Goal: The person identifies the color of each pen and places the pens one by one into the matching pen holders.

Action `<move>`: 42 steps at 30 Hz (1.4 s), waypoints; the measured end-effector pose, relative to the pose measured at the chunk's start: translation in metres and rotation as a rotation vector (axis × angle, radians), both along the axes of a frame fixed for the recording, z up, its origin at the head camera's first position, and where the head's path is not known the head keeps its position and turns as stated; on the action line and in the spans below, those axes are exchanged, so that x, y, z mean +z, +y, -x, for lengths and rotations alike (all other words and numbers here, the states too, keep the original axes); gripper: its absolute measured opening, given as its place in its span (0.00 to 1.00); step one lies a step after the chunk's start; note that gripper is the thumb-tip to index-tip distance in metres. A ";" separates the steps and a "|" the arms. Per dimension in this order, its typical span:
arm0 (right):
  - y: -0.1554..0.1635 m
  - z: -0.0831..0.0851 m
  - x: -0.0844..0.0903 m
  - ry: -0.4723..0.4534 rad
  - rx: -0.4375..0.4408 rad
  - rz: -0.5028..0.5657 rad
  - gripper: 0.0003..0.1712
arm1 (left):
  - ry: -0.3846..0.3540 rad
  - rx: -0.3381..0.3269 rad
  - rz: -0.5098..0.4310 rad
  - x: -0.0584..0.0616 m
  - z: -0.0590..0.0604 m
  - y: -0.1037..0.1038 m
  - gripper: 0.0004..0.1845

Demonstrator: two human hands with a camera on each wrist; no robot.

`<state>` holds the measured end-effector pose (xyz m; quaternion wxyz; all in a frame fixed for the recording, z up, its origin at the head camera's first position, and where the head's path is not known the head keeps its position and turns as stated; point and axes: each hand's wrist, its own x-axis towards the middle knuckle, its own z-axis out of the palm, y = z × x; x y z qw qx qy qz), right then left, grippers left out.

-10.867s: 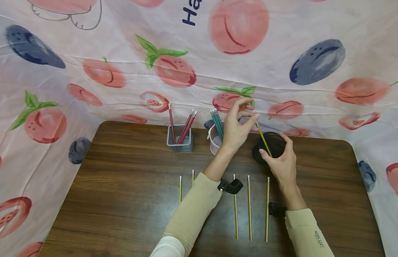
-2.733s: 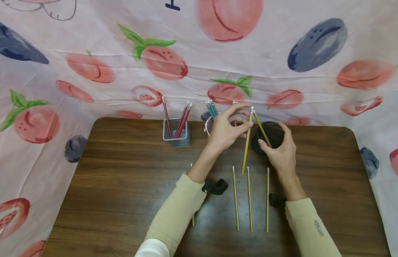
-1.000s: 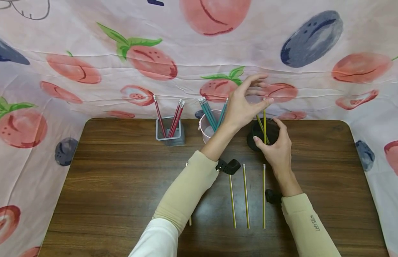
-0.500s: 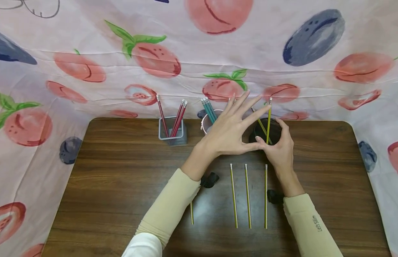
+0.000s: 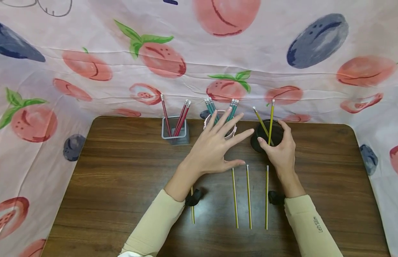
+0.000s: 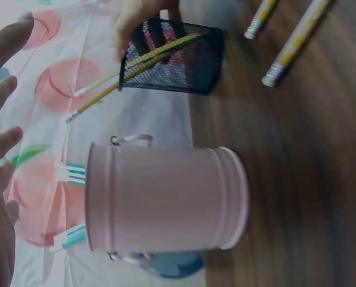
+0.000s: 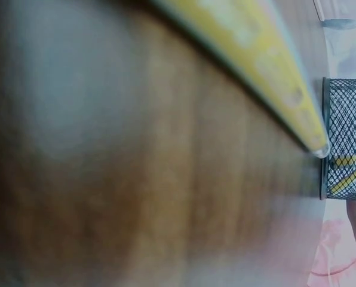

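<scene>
I observe the left hand spread flat above the surface, its fingers straight and splayed apart, holding nothing. Its fingertips lie over the pink cup at the rear; its thumb points toward the nearest loose yellow pencil. In the left wrist view the pink cup stands free of the hand, with teal pencils projecting from its mouth.

The right hand grips the black mesh holder, its fingers curled round the near wall and the thumb on the left side. Two yellow pencils stand in the holder, erasers up, leaning apart from each other. The left wrist view confirms both inside the black mesh holder.

Three yellow pencils lie parallel on the surface just in front of the holder, between the two forearms: the one already noted, a middle pencil and a right pencil. A fourth pencil lies partly under the left forearm.

A grey mesh holder with red pencils stands to the left of the pink cup. A fruit-print cloth covers the backdrop.

The right wrist view is blurred; I can tell only a yellow pencil and the black mesh.
</scene>
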<state>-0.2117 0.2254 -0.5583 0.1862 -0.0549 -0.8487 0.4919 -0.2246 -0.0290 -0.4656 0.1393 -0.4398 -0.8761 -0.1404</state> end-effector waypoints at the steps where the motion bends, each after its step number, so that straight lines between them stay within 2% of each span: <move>1: 0.000 0.000 0.000 0.001 -0.001 -0.002 0.47 | 0.007 0.003 -0.002 -0.002 -0.003 -0.003 0.47; 7: -0.001 -0.001 -0.001 -0.001 -0.016 -0.003 0.46 | -0.012 0.044 -0.015 -0.010 -0.022 -0.024 0.49; 14: -0.002 -0.002 -0.002 -0.002 -0.028 0.005 0.47 | -0.109 0.118 -0.040 -0.028 -0.053 -0.055 0.55; 18: -0.002 -0.001 -0.001 -0.002 -0.031 0.009 0.47 | -0.134 0.159 -0.088 -0.039 -0.066 -0.071 0.50; 21: -0.002 -0.001 -0.002 0.005 -0.024 0.005 0.47 | -0.139 0.187 -0.119 -0.043 -0.072 -0.079 0.48; 25: -0.001 0.000 0.000 0.021 -0.018 0.001 0.47 | -0.139 0.224 -0.133 -0.046 -0.076 -0.083 0.51; 31: -0.001 0.000 0.000 -0.003 -0.009 0.008 0.47 | -0.166 0.279 -0.152 -0.056 -0.084 -0.089 0.49; 36: -0.001 0.000 0.001 -0.002 -0.011 0.005 0.47 | -0.199 0.384 -0.111 -0.071 -0.096 -0.094 0.49; 42: 0.000 0.000 0.001 0.001 -0.013 0.008 0.47 | -0.239 0.552 0.032 -0.089 -0.109 -0.093 0.51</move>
